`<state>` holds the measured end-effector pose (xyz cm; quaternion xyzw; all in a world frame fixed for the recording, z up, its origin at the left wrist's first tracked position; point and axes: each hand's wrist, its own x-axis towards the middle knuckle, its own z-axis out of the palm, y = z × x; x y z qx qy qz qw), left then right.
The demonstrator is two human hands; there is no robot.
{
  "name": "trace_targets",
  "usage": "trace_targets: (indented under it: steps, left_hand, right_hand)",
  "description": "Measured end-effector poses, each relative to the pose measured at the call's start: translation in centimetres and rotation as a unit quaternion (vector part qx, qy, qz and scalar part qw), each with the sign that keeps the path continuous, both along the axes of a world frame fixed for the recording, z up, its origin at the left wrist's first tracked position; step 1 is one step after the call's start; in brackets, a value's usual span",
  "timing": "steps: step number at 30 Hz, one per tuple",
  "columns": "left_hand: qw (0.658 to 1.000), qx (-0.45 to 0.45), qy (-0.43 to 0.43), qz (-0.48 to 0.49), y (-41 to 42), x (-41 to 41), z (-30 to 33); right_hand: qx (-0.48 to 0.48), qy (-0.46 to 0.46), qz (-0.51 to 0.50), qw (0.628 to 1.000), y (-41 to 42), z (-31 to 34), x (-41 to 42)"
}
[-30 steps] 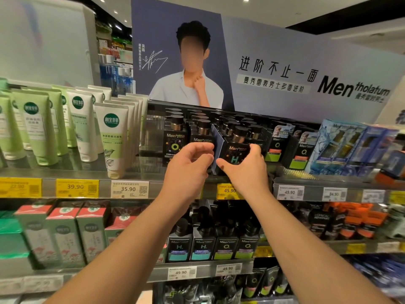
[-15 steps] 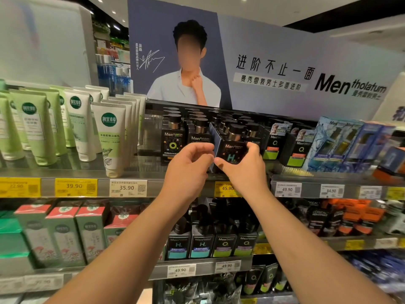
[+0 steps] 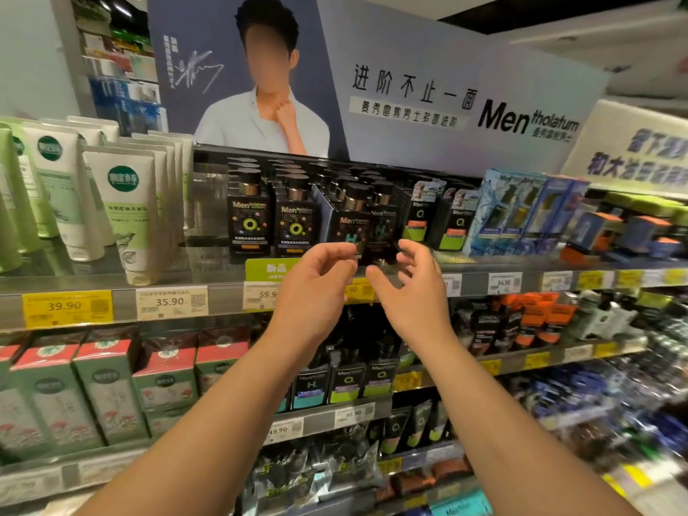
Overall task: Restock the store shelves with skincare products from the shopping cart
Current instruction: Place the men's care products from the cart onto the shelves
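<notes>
My left hand (image 3: 316, 288) and right hand (image 3: 413, 292) hung in front of the metal top shelf (image 3: 111, 283), each grip loosely open with fingers half curled and nothing in either. Between them, at twelve o'clock from my knuckles, stood the task's thing: the square black skincare bottle with a bronze collar and a teal H on its label (image 3: 350, 221), sitting at the shelf's front edge. A twin bottle (image 3: 379, 225) stood touching it at three o'clock, and two black bottles marked with a green O (image 3: 249, 225) stood at nine o'clock. My left fingertips (image 3: 344, 249) lay just beside the H bottle's lower corner; I could not tell whether they touched it.

The risk I judged was a knock. The bottle looked close to the lip, so a careless fingertip could have tipped it forward off the shelf. It also seemed turned slightly off square with its neighbours, and nudging it straight could have toppled the tightly packed row behind. The shopping cart was out of view
</notes>
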<state>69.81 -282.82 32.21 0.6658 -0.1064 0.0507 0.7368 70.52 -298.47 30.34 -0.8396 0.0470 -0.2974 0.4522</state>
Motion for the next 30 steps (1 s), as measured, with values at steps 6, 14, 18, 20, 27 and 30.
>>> trace_targets:
  steps: [6,14,18,20,27,30]
  left_hand:
    - [0.998,-0.003,0.029,-0.058,-2.5,-1.4,-1.9]
    - [0.982,0.035,0.067,-0.17,-8.2,-5.1,-6.4]
    - [0.963,0.062,0.103,-0.241,-12.1,-8.1,-8.6]
    - [0.952,0.068,0.114,-0.277,-14.1,-9.9,-9.4]
    - [0.903,0.091,0.122,-0.402,-21.1,-16.3,-11.9]
    - [0.887,0.099,0.119,-0.435,-24.1,-19.1,-13.0]
  right_hand:
    - [0.001,0.048,-0.016,0.999,-2.3,-1.6,-4.7]
    - [0.048,0.116,-0.075,0.989,-5.9,-5.3,-14.0]
    - [0.079,0.133,-0.127,0.98,-8.4,-6.5,-19.5]
    - [0.099,0.134,-0.165,0.972,-9.7,-7.0,-22.1]
    - [0.125,0.122,-0.278,0.944,-14.6,-9.8,-31.0]
    - [0.138,0.098,-0.329,0.929,-16.9,-11.4,-34.6]
